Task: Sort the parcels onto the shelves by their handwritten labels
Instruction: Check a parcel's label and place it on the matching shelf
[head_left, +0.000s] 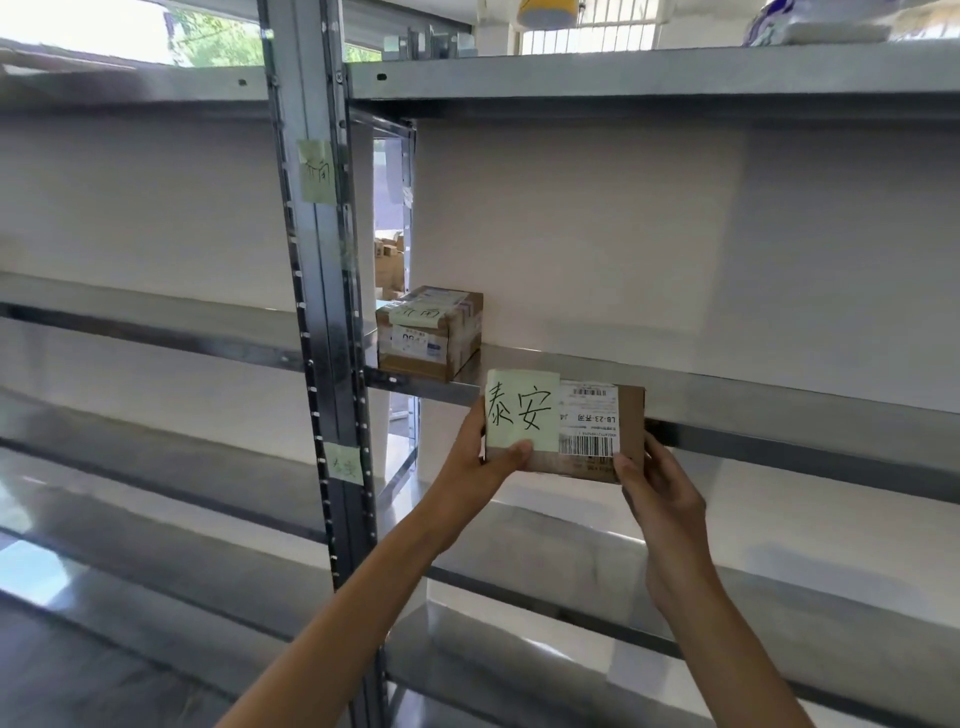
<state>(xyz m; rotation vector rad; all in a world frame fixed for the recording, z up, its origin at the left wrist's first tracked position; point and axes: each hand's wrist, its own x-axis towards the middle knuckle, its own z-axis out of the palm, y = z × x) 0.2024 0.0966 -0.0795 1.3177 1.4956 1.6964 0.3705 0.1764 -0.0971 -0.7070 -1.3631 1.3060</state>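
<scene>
I hold a small brown cardboard parcel (582, 431) up in front of the metal shelving, both hands on it. A pale green sticky note (521, 410) with two handwritten characters covers its left part, and a white barcode label sits to the right. My left hand (480, 462) grips its left end, thumb on the note. My right hand (657, 493) grips its right end. A second taped parcel (428, 332) with its own green note stands on the middle shelf (727, 395), at its left end.
A steel upright post (322, 291) carries two green handwritten notes, an upper note (317, 170) and a lower note (344, 463). Grey shelves run left and right at several heights. A white wrapped bundle (821, 23) lies on the top shelf at right.
</scene>
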